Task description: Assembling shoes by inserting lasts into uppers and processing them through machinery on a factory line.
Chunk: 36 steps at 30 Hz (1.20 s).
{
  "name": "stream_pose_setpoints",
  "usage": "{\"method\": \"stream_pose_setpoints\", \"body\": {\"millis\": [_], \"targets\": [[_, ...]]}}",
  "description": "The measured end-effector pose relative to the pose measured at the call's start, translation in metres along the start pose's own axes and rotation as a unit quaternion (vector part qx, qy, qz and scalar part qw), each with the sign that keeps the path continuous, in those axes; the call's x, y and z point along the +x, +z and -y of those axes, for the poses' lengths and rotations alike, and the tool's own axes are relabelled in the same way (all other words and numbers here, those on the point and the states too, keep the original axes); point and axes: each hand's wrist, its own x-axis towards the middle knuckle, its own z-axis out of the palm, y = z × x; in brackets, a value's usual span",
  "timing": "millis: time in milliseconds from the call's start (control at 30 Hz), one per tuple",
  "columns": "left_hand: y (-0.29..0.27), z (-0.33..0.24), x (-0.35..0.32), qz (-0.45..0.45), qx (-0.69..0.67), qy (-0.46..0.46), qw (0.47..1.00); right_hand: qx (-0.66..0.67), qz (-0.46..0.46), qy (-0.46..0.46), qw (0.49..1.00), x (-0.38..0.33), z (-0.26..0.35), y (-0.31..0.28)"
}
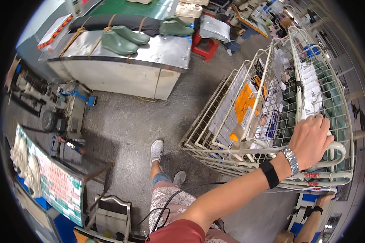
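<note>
My left hand [311, 139], with a metal watch and a black band on its wrist, reaches across to the right and is closed over a pale tubular rail of the wire trolley [261, 156]. Several green shoe lasts [288, 103] show through the mesh, with white papers [310, 85] above them. An orange sheet [245, 103] and other papers fill the near compartments. At the lower right, small near the picture's rim, what looks like my right hand [325, 199] lies by the trolley's lower rail. A black band circles its wrist; its fingers are too small to make out.
Green shoe lasts [119, 42] and a dark roll [89, 25] lie on a metal-topped table [166, 48] at the upper left. A red stool [205, 46] stands beside it. On the left are a sloped board [61, 182] with pale shoes and wheeled machinery [48, 121].
</note>
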Motion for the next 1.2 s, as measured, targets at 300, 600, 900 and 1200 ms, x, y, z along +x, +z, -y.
{"method": "stream_pose_setpoints", "body": {"millis": [300, 600, 900, 1200], "targets": [[-0.02, -0.094, -0.091, 0.026, 0.023, 0.018, 0.999, 0.035, 0.198, -0.075, 0.977, 0.043, -0.106, -0.039], [-0.072, -0.168, -0.163, 0.134, -0.052, 0.027, 0.989, 0.005, 0.352, -0.113, 0.929, 0.045, -0.121, -0.093], [-0.099, -0.213, -0.204, 0.311, -0.096, -0.019, 0.945, -0.002, 0.5, -0.102, 0.86, -0.432, 0.068, -0.145], [-0.1, -0.233, -0.211, 0.455, -0.203, 0.02, 0.867, 0.005, 0.613, -0.119, 0.781, -0.07, -0.104, -0.264]]}}
